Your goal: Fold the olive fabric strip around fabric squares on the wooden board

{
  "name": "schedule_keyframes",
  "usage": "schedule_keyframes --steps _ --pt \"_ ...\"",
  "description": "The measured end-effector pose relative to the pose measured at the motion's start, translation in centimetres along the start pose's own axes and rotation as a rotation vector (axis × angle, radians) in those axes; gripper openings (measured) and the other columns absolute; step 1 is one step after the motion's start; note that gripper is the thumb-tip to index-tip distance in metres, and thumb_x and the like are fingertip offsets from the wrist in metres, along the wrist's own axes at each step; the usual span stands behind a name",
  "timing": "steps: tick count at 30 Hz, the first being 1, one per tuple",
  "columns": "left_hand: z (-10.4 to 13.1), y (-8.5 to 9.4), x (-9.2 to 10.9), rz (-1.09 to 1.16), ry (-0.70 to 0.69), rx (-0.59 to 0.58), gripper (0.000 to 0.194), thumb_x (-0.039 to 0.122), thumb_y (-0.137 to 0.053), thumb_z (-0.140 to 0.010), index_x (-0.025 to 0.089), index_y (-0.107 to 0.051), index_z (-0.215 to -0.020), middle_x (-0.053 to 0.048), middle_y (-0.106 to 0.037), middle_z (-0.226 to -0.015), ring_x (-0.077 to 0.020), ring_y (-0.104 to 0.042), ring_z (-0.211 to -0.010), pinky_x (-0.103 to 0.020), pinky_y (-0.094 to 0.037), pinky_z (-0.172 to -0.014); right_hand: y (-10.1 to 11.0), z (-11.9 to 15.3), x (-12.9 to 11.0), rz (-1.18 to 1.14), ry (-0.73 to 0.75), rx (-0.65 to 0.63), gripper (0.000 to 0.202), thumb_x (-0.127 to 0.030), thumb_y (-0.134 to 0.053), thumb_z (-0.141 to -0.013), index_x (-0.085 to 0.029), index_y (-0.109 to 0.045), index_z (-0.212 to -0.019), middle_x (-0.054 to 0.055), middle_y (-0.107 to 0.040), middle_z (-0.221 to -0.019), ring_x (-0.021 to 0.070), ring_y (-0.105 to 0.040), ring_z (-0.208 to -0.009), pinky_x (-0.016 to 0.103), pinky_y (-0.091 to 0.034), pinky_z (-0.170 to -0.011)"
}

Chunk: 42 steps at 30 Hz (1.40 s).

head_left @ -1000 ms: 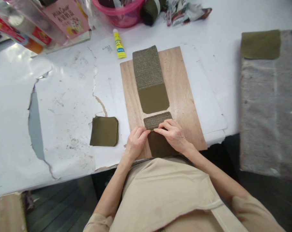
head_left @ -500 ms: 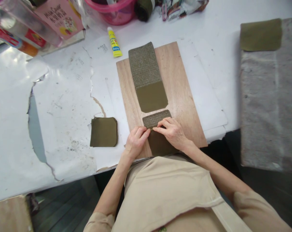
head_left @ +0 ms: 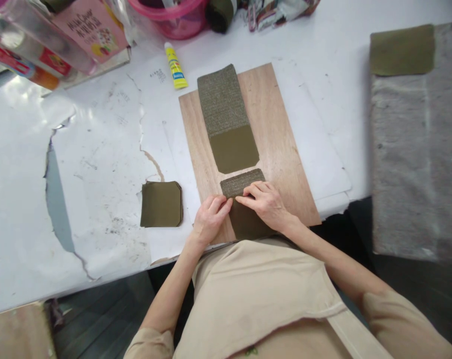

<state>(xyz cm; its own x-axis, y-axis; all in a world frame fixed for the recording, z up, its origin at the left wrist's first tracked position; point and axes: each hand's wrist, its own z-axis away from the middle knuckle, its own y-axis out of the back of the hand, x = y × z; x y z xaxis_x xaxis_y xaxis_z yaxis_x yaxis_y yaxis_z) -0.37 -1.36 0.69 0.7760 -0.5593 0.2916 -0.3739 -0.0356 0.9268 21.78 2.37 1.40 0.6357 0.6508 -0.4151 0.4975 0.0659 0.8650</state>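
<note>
On a wooden board (head_left: 283,134), a smooth olive leather-like piece (head_left: 250,223) lies close to my apron, its upper edge over a rough grey-green strip (head_left: 242,183). My left hand (head_left: 210,217) pinches that edge at its left end, fingers curled. Thumb and fingertips of my right hand (head_left: 267,205) close on the same edge, just beside the left thumb. Farther up the board rests a stack of rough-backed pieces (head_left: 223,102), with a smooth olive face (head_left: 235,148) at its near end. What lies under my fingertips is hidden.
Left of the board sits a small pile of olive squares (head_left: 161,203). A yellow glue tube (head_left: 176,67) lies behind it. A pink basket (head_left: 173,20) and bottles (head_left: 50,42) stand at the back. On the right is a grey padded slab (head_left: 405,149) with an olive piece (head_left: 402,51).
Both hands keep their place at the edge of the olive piece, with only a tiny shift of the fingertips. The whole view has shifted slightly.
</note>
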Motion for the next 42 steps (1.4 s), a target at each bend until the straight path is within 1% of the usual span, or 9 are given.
schedule_keyframes --steps 4,7,10,13,17,20,25,30,42 --pt "0.8 0.2 -0.2 -0.015 0.018 -0.016 0.03 0.017 -0.045 -0.098 0.021 -0.058 -0.124 -0.01 -0.064 -0.109 -0.0218 -0.059 -0.104 -0.036 -0.053 -0.087 -0.2 0.0 0.0 0.012 0.001 0.024 0.023 -0.018 -0.053 -0.096 -0.028 -0.072 -0.104 0.002 -0.066 -0.091 0.0175 -0.054 -0.094 0.034 -0.038 -0.085" --pt "1.4 0.6 -0.3 0.015 0.082 -0.004 0.027 0.016 -0.046 -0.097 0.022 -0.06 -0.12 -0.009 -0.063 -0.108 -0.0214 -0.059 -0.103 -0.035 -0.053 -0.086 -0.2 0.0 0.0 0.043 0.017 0.032 0.023 -0.018 -0.052 -0.096 -0.028 -0.072 -0.102 0.002 -0.066 -0.091 0.0173 -0.053 -0.094 0.034 -0.037 -0.086" --pt "1.5 0.9 0.1 0.058 0.195 0.093 0.024 0.015 -0.047 -0.096 0.022 -0.062 -0.113 -0.007 -0.062 -0.106 -0.0199 -0.058 -0.1 -0.034 -0.053 -0.084 -0.2 0.0 0.0 0.074 0.033 0.039 0.023 -0.018 -0.051 -0.097 -0.027 -0.072 -0.101 0.002 -0.066 -0.091 0.017 -0.053 -0.093 0.034 -0.037 -0.085" --pt "1.0 0.8 1.2 0.095 0.259 0.17 0.027 0.013 -0.047 -0.095 0.021 -0.061 -0.116 -0.008 -0.062 -0.106 -0.0198 -0.058 -0.1 -0.035 -0.053 -0.086 -0.2 0.0 0.0 0.059 0.028 0.031 0.023 -0.019 -0.052 -0.096 -0.028 -0.072 -0.102 0.002 -0.066 -0.092 0.0174 -0.053 -0.094 0.034 -0.037 -0.086" --pt "0.2 -0.3 2.8 0.077 0.197 0.098 0.034 0.012 -0.046 -0.095 0.02 -0.057 -0.126 -0.011 -0.062 -0.108 -0.0222 -0.058 -0.103 -0.039 -0.052 -0.089 -0.2 -0.1 0.0 0.044 0.025 0.029 0.023 -0.019 -0.052 -0.097 -0.026 -0.072 -0.102 0.003 -0.065 -0.091 0.0178 -0.053 -0.095 0.034 -0.038 -0.086" --pt "0.2 -1.0 3.3 0.014 0.188 0.065 0.038 0.012 -0.046 -0.096 0.02 -0.053 -0.132 -0.012 -0.061 -0.107 -0.0237 -0.057 -0.102 -0.04 -0.051 -0.088 0.0 -0.2 0.3 0.054 0.055 0.011 0.024 -0.02 -0.049 -0.098 -0.025 -0.072 -0.103 0.003 -0.065 -0.091 0.0175 -0.053 -0.094 0.034 -0.038 -0.085" --pt "0.4 -1.1 3.1 -0.031 0.173 0.036 0.044 0.013 -0.048 -0.095 0.023 -0.049 -0.138 -0.011 -0.061 -0.107 -0.0237 -0.057 -0.102 -0.039 -0.05 -0.087 0.7 -0.4 2.0 0.001 0.131 -0.029 0.023 -0.023 -0.05 -0.098 -0.027 -0.072 -0.103 0.002 -0.064 -0.092 0.0167 -0.051 -0.095 0.032 -0.038 -0.083" --pt "0.4 -1.0 3.0 -0.091 0.137 0.017 0.045 0.013 -0.049 -0.095 0.02 -0.049 -0.139 -0.01 -0.06 -0.105 -0.0223 -0.055 -0.1 -0.036 -0.049 -0.085 0.9 -0.6 3.3 -0.03 0.211 -0.012 0.021 -0.023 -0.052 -0.097 -0.024 -0.072 -0.102 0.003 -0.063 -0.09 0.016 -0.05 -0.092 0.031 -0.038 -0.082" --pt "-0.1 -0.9 2.9 -0.183 0.116 -0.039 0.04 0.016 -0.049 -0.096 0.021 -0.053 -0.135 -0.009 -0.058 -0.103 -0.0218 -0.054 -0.1 -0.035 -0.047 -0.088 1.2 0.4 4.1 -0.013 0.188 0.026 0.021 -0.021 -0.052 -0.097 -0.023 -0.071 -0.103 0.004 -0.063 -0.091 0.0168 -0.049 -0.093 0.031 -0.039 -0.085"
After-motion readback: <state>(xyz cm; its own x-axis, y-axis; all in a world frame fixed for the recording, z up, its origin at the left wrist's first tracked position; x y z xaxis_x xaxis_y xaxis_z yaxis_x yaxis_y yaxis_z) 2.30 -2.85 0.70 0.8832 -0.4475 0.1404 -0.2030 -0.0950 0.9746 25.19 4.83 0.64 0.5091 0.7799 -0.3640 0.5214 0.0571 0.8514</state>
